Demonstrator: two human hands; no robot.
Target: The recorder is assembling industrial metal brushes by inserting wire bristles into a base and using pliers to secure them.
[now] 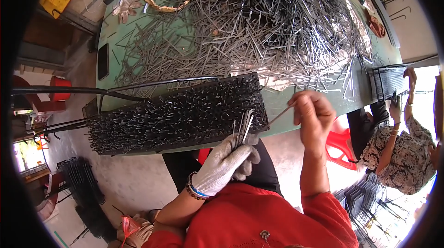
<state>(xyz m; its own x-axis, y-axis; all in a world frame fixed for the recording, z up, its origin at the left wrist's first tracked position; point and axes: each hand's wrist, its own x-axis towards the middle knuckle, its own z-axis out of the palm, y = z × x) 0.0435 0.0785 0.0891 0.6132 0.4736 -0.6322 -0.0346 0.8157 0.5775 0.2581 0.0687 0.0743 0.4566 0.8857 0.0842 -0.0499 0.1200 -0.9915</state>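
My left hand (226,162), in a white knit glove, is closed round a small bundle of thin metal strips (243,127) that stick up from the fist. My bare right hand (314,117) pinches one thin metal strip (280,116) between thumb and fingers. The lower end of that strip reaches the right corner of a long black rack (180,109). Many short dark strip ends crowd the rack's face. It lies along the near table edge, its hooked black rods running off to the left. Both hands are close to the rack's right end.
Loose metal strips (203,46) cover much of the green table (277,127), heaped high at the far right. A black phone (103,62) and gloves (126,8) lie at the left. At right a co-worker (402,155) handles another rack (391,83) beside a red stool (340,148).
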